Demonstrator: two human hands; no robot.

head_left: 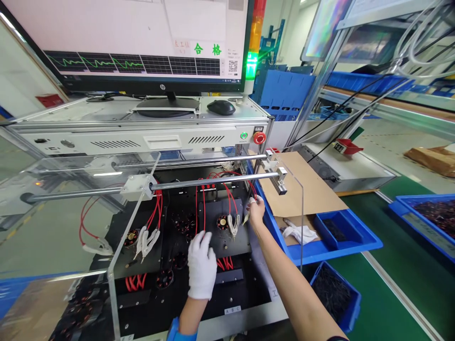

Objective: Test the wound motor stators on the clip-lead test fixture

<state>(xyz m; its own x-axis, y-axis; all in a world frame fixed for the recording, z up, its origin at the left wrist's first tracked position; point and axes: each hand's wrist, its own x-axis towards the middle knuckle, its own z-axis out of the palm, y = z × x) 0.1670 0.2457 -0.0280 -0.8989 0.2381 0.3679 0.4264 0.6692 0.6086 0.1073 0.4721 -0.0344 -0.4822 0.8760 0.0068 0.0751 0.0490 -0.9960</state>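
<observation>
wirenoob: ok what are these hands doing exactly?

benchrat: right hand (256, 212) is a bit right of center in the frame, by the right edge of a black plate (242, 245). thumb and fingers look pinched on a pale clip (246, 219), mostly hidden, just the tip poking out, with a red lead (255, 193) running up from the grip. gloved left hand (202, 265) is lower center, fingers pointing up the frame and loosely together, over the bottom ends of two more red leads (204, 208). can't tell if it's pinching anything.

wirenoob: and the part?

benchrat: wound coil (222, 222) sits on that plate, pretty much mid-frame, with a pair of white clips (233, 225) just right of it. too small to see what their tips bite on.

wirenoob: any tips for handling this well?

benchrat: imo squeeze the clip way back on its handles so the tip opens wide, and keep that tip off the neighboring pair. leave slack in the lead so it doesn't tug. go easy on the coil, thin wire probably nicks easily. and mind your knuckles, that steel rod (177, 184) crosses the frame right above both hands.
</observation>
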